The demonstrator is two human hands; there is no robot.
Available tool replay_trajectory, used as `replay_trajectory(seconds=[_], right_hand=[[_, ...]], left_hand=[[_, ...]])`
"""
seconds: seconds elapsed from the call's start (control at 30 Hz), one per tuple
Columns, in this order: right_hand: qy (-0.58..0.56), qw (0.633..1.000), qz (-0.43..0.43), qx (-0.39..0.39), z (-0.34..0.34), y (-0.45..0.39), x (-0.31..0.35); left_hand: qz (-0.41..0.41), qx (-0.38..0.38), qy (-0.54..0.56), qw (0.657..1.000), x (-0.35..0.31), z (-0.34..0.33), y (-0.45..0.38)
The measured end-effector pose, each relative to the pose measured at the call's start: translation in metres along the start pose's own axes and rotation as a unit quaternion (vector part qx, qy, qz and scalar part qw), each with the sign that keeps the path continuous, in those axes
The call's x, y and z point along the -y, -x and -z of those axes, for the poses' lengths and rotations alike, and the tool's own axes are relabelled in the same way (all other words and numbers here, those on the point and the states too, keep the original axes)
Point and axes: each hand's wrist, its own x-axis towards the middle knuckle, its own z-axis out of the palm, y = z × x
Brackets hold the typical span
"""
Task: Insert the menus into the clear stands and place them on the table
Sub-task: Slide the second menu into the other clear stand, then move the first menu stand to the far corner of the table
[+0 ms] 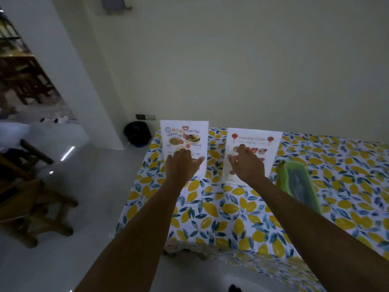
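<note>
Two menus stand upright at the far side of a table covered in a lemon-print cloth [231, 207]. The left menu [184, 133] has colourful food pictures and the word MENU. The right one [255, 140] reads CHINESE FOOD MENU with red lanterns. My left hand [182, 163] is in front of the left menu's lower half, fingers spread and touching it. My right hand [246, 163] is against the right menu's lower half, fingers apart. The clear stands themselves are hard to make out behind the hands.
A green-rimmed oblong tray [301, 184] lies on the table right of the right menu. A black bin [137, 133] stands on the floor by the wall behind the table's left corner. Wooden chairs [31, 207] stand at the left on the shiny floor.
</note>
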Motion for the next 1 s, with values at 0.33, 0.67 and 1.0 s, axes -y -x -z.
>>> replay_trajectory(seconds=[0.33, 0.67, 1.0], right_hand=[[0.001, 0.994, 0.051, 0.096, -0.037, -0.003, 0.080], [-0.066, 0.985, -0.037, 0.156, -0.104, -0.058, 0.071], [-0.108, 0.981, -0.104, 0.124, -0.149, -0.113, 0.076]], left_hand=[[0.049, 0.009, -0.045, 0.998, 0.092, 0.013, 0.022], [0.073, 0.057, -0.054, 0.994, 0.132, -0.035, -0.032], [0.116, 0.086, 0.106, 0.984, 0.140, -0.086, -0.109]])
